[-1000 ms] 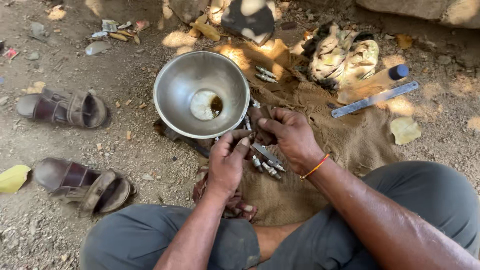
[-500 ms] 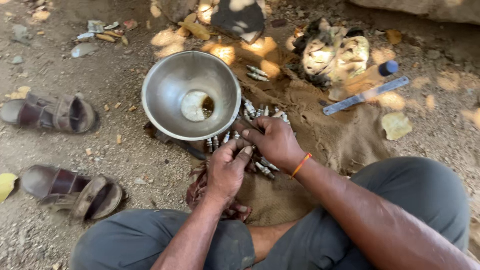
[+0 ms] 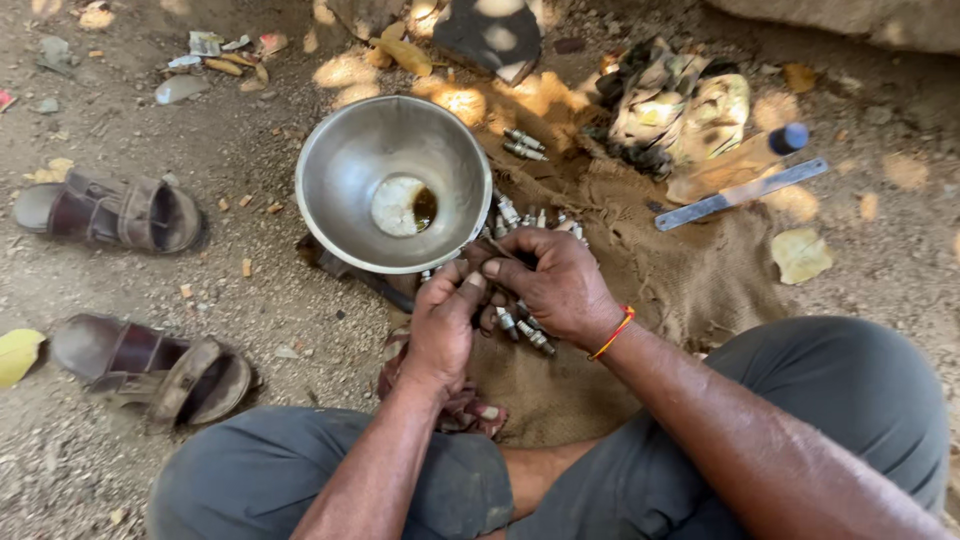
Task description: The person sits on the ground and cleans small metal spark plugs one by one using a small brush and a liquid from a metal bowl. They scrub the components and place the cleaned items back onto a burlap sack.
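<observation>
Compared with a second ago, both hands have closed in tighter by the rim of the steel bowl [image 3: 345, 165] — so the work has gone from picking to close fiddling. The left hand [image 3: 443, 325] and right hand [image 3: 550, 285] pinch together over one small part, probably a spark plug, mostly hidden, so its axis can't be told. The loose spark plugs [image 3: 527, 332] on the burlap sack [image 3: 690, 285] below the hands lie roughly diagonal, tips toward the lower right.

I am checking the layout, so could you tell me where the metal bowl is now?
In the head view the metal bowl sits on the ground left of centre, just beyond the left hand and right hand.
</observation>
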